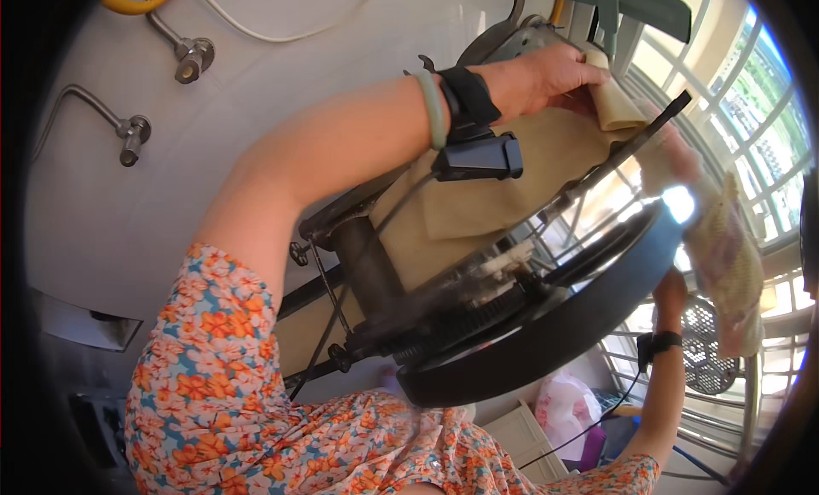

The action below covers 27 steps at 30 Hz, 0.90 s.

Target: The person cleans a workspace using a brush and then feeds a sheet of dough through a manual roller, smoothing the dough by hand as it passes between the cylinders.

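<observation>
My left hand, with a black strap and a pale green bangle on its arm, grips the folded end of a beige sheet of what looks like dough. The wide sheet lies along a dark metal roller machine, partly under my left forearm. A large dark wheel stands on the machine's near right side. Beyond the wheel's far rim is my right hand, strapped at the wrist. The wheel and glare hide its fingers, so I cannot tell whether it holds anything.
Two metal valves sit on the pale wall at left. A barred window and a mottled cloth are at right. A pink-white plastic bag and a pale cabinet stand below the wheel. A thin black cable hangs near my right arm.
</observation>
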### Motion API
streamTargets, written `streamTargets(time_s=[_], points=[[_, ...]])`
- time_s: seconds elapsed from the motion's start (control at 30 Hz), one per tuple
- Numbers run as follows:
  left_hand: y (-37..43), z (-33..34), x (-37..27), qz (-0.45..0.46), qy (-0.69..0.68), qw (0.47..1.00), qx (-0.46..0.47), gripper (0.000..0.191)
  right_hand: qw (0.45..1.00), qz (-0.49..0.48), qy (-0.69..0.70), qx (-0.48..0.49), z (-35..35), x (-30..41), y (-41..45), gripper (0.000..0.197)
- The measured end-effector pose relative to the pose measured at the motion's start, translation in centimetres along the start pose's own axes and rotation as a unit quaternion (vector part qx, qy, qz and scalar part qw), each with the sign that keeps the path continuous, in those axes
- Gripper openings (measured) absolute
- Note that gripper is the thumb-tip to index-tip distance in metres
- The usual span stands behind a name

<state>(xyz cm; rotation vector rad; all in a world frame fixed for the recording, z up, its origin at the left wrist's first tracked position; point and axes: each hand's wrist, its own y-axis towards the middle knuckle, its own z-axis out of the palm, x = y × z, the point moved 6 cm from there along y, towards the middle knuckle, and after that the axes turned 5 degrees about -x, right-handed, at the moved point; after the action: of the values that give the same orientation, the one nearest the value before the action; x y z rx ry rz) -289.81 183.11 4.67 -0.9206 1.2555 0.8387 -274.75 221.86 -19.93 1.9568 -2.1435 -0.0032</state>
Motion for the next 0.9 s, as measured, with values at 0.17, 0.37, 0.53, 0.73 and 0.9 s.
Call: streamTargets(time_s=[0.17,0.37,0.53,0.73,0.9], points=[[-6.7,-5.7,0.7,-0.012,0.127,0.991,-0.046,0.02,0.981,0.113,0.051,0.146,21.8,2.7,-10.4,0.024],[-20.5,-14.4,13.9,-0.187,0.154,0.939,-0.245,0.023,0.927,0.06,0.187,0.319,24.0,20.9,-33.9,0.031],[-20.3,-15.1,18.8,-0.181,0.082,0.918,-0.343,0.03,0.837,0.025,0.371,0.402,1.6,30.6,-32.4,0.036],[-16.9,-11.9,18.5,-0.149,0.068,0.902,-0.401,0.036,0.971,0.01,0.14,0.192,-21.4,23.3,-17.0,0.031],[-17.7,-12.2,18.5,-0.219,-0.124,0.915,-0.314,0.025,0.994,-0.008,-0.066,-0.087,-17.8,13.6,-3.6,0.012]])
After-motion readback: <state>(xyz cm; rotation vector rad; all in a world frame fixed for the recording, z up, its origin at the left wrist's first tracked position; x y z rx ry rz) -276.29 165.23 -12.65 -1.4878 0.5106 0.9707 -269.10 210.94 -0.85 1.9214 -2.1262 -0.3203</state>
